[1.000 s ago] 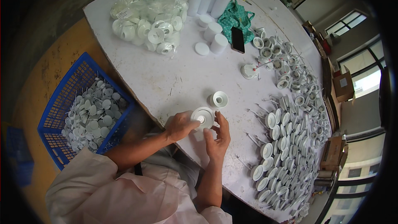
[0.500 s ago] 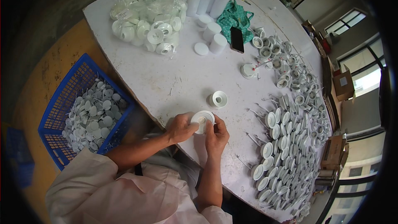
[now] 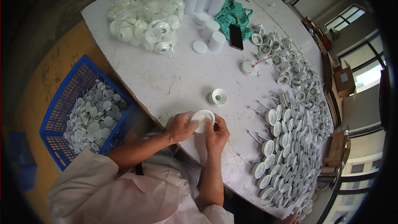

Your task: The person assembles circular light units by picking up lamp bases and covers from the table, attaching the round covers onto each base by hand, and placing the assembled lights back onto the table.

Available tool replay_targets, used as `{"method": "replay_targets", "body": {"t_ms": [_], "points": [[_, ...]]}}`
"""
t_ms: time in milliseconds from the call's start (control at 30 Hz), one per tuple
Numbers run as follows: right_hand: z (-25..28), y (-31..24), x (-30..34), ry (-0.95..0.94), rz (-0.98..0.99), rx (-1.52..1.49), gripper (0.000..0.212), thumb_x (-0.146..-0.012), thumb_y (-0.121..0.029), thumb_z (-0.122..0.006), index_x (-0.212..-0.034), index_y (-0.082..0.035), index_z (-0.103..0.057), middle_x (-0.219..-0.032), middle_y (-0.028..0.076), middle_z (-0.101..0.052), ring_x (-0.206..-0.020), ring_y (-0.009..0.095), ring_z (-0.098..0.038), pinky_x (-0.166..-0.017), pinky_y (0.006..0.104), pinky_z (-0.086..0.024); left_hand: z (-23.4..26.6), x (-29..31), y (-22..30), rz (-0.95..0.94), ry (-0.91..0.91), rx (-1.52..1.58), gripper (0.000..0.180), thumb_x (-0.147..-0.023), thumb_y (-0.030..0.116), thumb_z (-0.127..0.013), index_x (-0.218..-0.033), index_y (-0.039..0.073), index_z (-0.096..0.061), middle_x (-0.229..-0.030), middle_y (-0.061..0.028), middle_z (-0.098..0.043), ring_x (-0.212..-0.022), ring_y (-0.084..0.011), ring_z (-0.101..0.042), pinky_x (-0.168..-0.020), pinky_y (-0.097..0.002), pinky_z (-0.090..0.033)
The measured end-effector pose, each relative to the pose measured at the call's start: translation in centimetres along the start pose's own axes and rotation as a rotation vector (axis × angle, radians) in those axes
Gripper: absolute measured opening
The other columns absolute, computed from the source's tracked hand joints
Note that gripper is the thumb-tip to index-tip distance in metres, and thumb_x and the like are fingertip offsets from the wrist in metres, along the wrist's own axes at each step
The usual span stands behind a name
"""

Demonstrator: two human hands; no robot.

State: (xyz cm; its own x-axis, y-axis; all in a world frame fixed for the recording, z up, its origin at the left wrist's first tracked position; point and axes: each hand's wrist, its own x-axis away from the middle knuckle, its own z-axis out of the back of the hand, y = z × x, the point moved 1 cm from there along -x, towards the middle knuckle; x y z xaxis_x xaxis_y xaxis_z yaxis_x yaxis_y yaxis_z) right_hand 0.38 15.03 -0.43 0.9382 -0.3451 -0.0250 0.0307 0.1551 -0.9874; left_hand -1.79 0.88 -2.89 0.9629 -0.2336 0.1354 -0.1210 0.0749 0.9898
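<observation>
Close to the table's near edge, my left hand (image 3: 182, 127) and my right hand (image 3: 217, 136) hold one white round light fitting (image 3: 203, 115) between them. Both thumbs press on its inside, where a pale speckled disc shows. The fingers underneath are hidden by the fitting. Just beyond my hands stands a white cup-shaped housing (image 3: 218, 97), its opening facing up, touched by neither hand.
Rows of white round fittings with wires (image 3: 273, 153) and open white cups (image 3: 277, 49) cover the table's right side. Farther back are a phone (image 3: 236, 37), green cloth (image 3: 234, 16), white cylinders (image 3: 217, 41) and a bag of housings (image 3: 145, 20). A blue basket (image 3: 54, 128) of discs stands left.
Both hands keep their hold on the light fitting, with the thumbs barely shifted. The view has moved slightly. A small skin-coloured shape now shows at the lower right table edge.
</observation>
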Motion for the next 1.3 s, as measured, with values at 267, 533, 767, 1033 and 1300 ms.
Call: {"method": "replay_targets", "body": {"t_ms": [267,533,767,1033,1300], "points": [[0.2,-0.2,0.2,-0.024,-0.026,0.029,0.025,-0.086,-0.004,-0.066,-0.110,0.002,-0.065,-0.078,0.000,-0.064,-0.060,0.002,-0.050,-0.056,0.0171,-0.041,0.7,-0.7,-0.5,0.037,-0.066,-0.005,0.027,-0.088,0.015,-0.055,-0.105,-0.004,-0.065,-0.086,-0.0057,-0.068,-0.076,-0.0096,-0.059,-0.067,-0.0272,-0.049],[2.6,-3.1,0.7,-0.165,0.457,0.386,0.078,-0.064,-0.006,-0.084,-0.134,-0.005,-0.050,-0.125,0.015,-0.052,-0.094,0.021,-0.059,-0.074,0.0309,-0.051,0.7,-0.8,0.0,0.024,-0.214,0.049,0.031,-0.090,0.013,-0.054,-0.114,-0.005,-0.062,-0.097,-0.0059,-0.066,-0.088,-0.0083,-0.057,-0.074,-0.0251,-0.048],[4.4,-2.8,0.8,-0.206,0.650,0.607,0.085,-0.058,-0.012,-0.086,-0.135,-0.007,-0.050,-0.130,0.017,-0.051,-0.113,0.035,-0.052,-0.094,0.0430,-0.044,-0.7,-1.0,1.3,0.129,-0.473,0.170,0.033,-0.094,0.012,-0.056,-0.122,-0.005,-0.055,-0.112,-0.0105,-0.063,-0.099,-0.0145,-0.061,-0.085,-0.0285,-0.051],[15.1,-1.6,-3.1,0.235,0.502,0.755,0.064,-0.064,-0.015,-0.083,-0.122,-0.003,-0.058,-0.119,0.021,-0.059,-0.108,0.039,-0.057,-0.091,0.0456,-0.046,-2.7,-0.6,2.5,-0.125,-0.399,-0.266,0.044,-0.085,0.015,-0.070,-0.122,-0.005,-0.054,-0.110,-0.0214,-0.066,-0.098,-0.0242,-0.067,-0.081,-0.0339,-0.055],[20.1,0.3,-6.3,0.402,0.211,1.207,0.064,-0.070,-0.042,-0.076,-0.122,-0.008,-0.061,-0.115,0.016,-0.064,-0.111,0.035,-0.055,-0.101,0.0480,-0.034,-3.0,-0.7,0.0,-0.252,-0.276,-0.238,0.031,-0.085,0.013,-0.067,-0.113,0.002,-0.061,-0.093,-0.0145,-0.071,-0.078,-0.0201,-0.069,-0.069,-0.0311,-0.055]]}}
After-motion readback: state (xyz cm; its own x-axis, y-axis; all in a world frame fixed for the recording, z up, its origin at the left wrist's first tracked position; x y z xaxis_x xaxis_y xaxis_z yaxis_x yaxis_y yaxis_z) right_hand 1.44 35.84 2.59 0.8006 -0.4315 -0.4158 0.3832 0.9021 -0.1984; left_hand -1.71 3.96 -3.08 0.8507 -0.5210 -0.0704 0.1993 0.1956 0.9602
